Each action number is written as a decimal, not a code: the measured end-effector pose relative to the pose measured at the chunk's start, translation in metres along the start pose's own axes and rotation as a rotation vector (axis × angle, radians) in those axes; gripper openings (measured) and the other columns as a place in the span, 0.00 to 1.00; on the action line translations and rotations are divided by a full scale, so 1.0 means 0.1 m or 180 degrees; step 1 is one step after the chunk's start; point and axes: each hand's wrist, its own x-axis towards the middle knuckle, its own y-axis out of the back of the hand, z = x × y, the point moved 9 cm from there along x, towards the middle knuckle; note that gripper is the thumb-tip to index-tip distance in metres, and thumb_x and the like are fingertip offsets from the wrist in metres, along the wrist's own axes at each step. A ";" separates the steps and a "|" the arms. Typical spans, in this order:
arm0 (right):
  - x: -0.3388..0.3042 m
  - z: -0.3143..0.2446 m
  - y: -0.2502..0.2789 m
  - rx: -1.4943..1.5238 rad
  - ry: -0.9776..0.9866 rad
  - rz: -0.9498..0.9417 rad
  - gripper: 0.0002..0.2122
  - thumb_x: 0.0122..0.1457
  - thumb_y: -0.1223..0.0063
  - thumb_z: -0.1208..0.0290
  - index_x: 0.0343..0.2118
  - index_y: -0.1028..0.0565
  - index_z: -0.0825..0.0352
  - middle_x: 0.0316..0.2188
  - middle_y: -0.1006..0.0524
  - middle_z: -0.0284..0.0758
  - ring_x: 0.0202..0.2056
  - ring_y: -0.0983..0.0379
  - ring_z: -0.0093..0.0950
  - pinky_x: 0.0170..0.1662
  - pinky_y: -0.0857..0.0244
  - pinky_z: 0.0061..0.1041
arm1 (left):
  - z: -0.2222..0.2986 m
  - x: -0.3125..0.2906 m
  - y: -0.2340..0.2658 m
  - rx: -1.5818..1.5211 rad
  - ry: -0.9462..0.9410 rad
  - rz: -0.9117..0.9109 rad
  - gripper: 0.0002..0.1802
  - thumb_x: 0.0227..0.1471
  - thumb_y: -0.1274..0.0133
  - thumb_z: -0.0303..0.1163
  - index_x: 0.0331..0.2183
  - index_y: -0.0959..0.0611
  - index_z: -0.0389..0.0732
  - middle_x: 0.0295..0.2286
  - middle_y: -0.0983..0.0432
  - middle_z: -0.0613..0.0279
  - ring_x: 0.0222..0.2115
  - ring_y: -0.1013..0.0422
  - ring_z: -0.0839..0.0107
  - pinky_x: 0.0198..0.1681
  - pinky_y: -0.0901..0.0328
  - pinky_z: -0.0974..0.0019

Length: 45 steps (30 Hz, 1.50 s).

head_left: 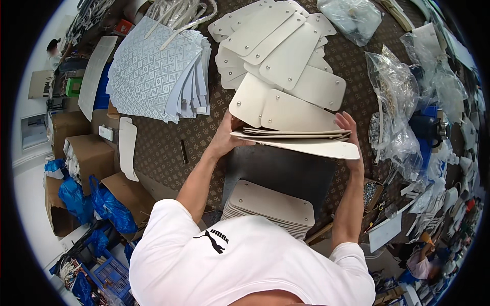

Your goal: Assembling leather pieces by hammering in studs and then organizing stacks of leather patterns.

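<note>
Between my two hands is a small stack of cream, round-cornered panels (306,147), seen nearly edge-on above a black mat (275,168). My left hand (227,135) grips the stack's left end; my right hand (351,140) holds its right end, fingers up along the side. Just beyond lies a spread pile of like panels (291,56) with metal studs at their corners. Close to my body sits a neat stack of the same panels (270,201), partly hidden by my shirt.
Patterned blue-grey sheets (153,71) lie fanned at the left, near coiled pale straps (178,13). Clear plastic bags (393,97) line the right side. Cardboard boxes (89,155) and blue bags (109,206) stand at the left. A tray of small metal parts (371,194) sits beside my right forearm.
</note>
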 end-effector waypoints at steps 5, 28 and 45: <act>-0.07 -0.10 -0.17 -0.0553 0.0185 -0.0389 0.35 0.52 0.29 0.62 0.61 0.34 0.63 0.52 0.29 0.28 0.54 0.32 0.23 0.53 0.31 0.25 | -0.08 -0.09 -0.02 0.0606 -0.0058 0.0046 0.47 0.35 0.25 0.19 0.57 0.31 0.36 0.53 0.26 0.58 0.53 0.29 0.67 0.57 0.31 0.59; 0.26 0.43 0.46 -0.2290 -0.0813 0.1745 0.28 0.66 0.49 0.45 0.51 0.23 0.70 0.37 0.19 0.38 0.41 0.23 0.31 0.44 0.30 0.29 | -0.11 0.68 -0.38 0.0682 0.0152 -0.0076 0.45 0.38 0.25 0.27 0.57 0.31 0.35 0.49 0.27 0.57 0.51 0.30 0.66 0.57 0.34 0.63; -0.55 0.34 0.41 0.0557 0.0357 0.1348 0.32 0.67 0.53 0.39 0.55 0.25 0.68 0.59 0.30 0.38 0.59 0.34 0.27 0.59 0.37 0.27 | -0.79 -0.06 -0.32 0.0414 -0.0136 -0.0693 0.46 0.38 0.28 0.17 0.58 0.31 0.44 0.49 0.27 0.64 0.50 0.29 0.70 0.54 0.31 0.64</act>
